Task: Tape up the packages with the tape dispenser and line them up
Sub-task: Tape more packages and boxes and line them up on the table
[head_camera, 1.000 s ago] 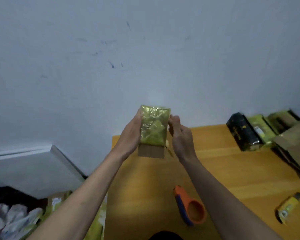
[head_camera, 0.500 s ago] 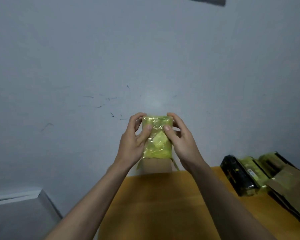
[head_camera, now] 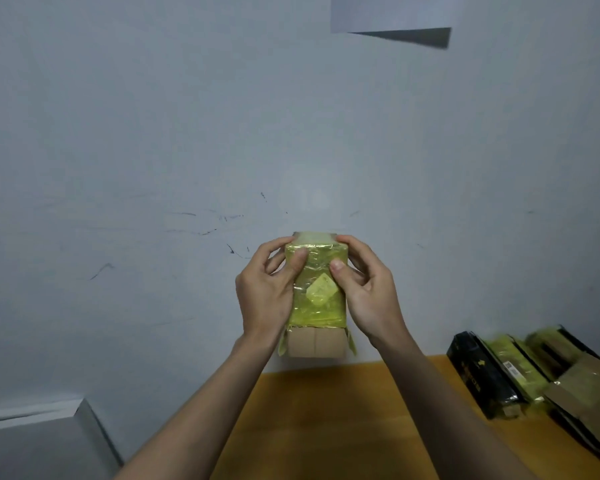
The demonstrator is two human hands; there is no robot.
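Two hands hold one package (head_camera: 315,289) up in the air in front of the wall (head_camera: 153,150), well above the bench (head_camera: 326,427): the left hand (head_camera: 269,292) grips its left side with the thumb pressed on the yellow-green taped face, and the right hand (head_camera: 368,292) grips the right side, thumb likewise on the face. The step looks like smoothing the tape down, so it pays to run both thumbs firmly from the middle outward to the edges, pressing out wrinkles, and then to fold the loose tape tabs at the lower corners flat onto the bare brown cardboard end. That lower end appears untaped, so it likely needs another strip before the package joins the others. A row of packages (head_camera: 506,372) lies at the right of the bench, blurred and cut off by the frame edge, so their number and state of taping are hard to judge. The tape dispenser is not in view. The back of the held package and the fingers behind it are hidden.
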